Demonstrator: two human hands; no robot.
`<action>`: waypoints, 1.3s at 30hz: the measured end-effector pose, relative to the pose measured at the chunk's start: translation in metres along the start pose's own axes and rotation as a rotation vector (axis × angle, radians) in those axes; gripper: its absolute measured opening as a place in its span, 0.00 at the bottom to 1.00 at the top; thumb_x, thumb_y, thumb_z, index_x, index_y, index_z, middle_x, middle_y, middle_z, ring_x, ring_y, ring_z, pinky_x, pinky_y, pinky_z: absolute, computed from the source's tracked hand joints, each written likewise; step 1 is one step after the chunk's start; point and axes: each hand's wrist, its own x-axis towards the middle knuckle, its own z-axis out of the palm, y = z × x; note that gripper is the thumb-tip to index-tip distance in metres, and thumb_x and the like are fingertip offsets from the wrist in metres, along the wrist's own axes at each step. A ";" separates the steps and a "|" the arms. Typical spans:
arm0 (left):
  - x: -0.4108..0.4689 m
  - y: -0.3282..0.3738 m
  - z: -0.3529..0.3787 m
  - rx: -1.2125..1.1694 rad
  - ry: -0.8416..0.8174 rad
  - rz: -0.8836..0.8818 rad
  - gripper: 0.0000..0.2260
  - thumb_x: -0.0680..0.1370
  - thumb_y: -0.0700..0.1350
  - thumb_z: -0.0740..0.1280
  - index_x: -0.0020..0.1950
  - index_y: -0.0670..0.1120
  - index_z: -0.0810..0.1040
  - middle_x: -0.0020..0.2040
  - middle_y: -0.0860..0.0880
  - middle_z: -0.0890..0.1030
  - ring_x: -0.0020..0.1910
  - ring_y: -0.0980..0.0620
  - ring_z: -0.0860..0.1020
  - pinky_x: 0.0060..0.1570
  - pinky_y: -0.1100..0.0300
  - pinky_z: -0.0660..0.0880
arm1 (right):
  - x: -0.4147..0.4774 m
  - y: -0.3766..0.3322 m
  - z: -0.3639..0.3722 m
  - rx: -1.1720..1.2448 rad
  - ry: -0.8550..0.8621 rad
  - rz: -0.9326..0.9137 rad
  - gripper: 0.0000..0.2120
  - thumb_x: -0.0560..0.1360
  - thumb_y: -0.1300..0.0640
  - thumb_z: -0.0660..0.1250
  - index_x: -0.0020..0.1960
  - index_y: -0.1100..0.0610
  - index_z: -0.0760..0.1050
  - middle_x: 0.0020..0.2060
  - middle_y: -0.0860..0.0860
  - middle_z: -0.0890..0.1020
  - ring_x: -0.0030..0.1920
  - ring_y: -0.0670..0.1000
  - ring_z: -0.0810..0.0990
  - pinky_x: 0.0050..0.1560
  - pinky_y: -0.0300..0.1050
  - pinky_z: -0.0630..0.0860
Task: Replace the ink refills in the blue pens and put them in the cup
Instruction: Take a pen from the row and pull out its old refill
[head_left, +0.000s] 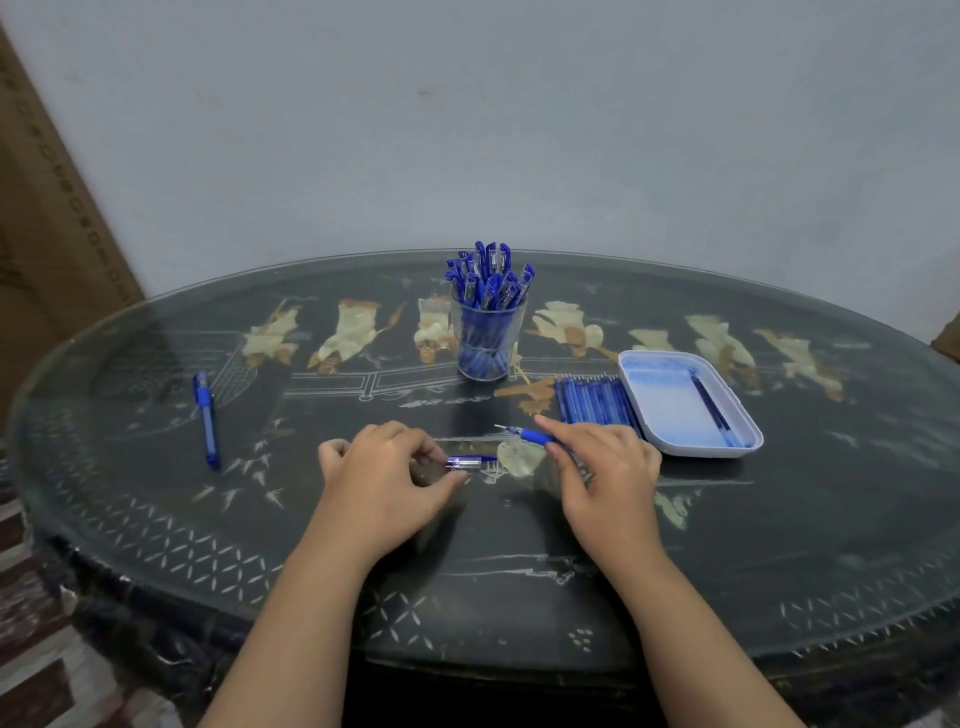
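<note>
My left hand (387, 470) pinches a clear pen barrel with a blue end (466, 461) just above the table. My right hand (597, 465) holds the pen's blue grip section with the refill tip (527, 434) pointing left, apart from the barrel. A clear cup (485, 338) packed with several blue pens stands at the table's middle back. A whole blue pen (207, 418) lies alone at the left. A row of blue refills (595, 400) lies right of the cup.
A white tray (670, 410) with a couple of refills along its right side sits at the right, touching the refill row. The dark oval table (519, 571) has a glass top and backs onto a grey wall. A cardboard box (47, 234) stands at the left.
</note>
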 end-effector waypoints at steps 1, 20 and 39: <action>-0.003 0.001 0.000 -0.041 0.050 0.006 0.10 0.72 0.63 0.69 0.45 0.59 0.77 0.46 0.63 0.76 0.54 0.63 0.71 0.52 0.59 0.53 | 0.001 -0.003 -0.002 -0.013 0.010 0.006 0.12 0.76 0.52 0.67 0.57 0.41 0.81 0.44 0.35 0.80 0.47 0.46 0.74 0.53 0.44 0.58; -0.015 0.040 0.009 -0.892 -0.040 0.017 0.14 0.66 0.33 0.78 0.44 0.47 0.81 0.41 0.52 0.85 0.39 0.56 0.83 0.41 0.69 0.76 | 0.021 -0.062 -0.032 0.926 -0.124 0.561 0.08 0.75 0.58 0.72 0.52 0.48 0.83 0.43 0.48 0.86 0.42 0.45 0.84 0.44 0.38 0.78; -0.013 0.034 0.006 -0.716 -0.008 0.154 0.19 0.69 0.34 0.76 0.51 0.56 0.83 0.43 0.53 0.83 0.41 0.55 0.80 0.42 0.64 0.78 | 0.042 -0.055 -0.052 1.067 -0.015 0.559 0.11 0.74 0.69 0.70 0.53 0.58 0.81 0.44 0.58 0.84 0.44 0.52 0.85 0.44 0.43 0.83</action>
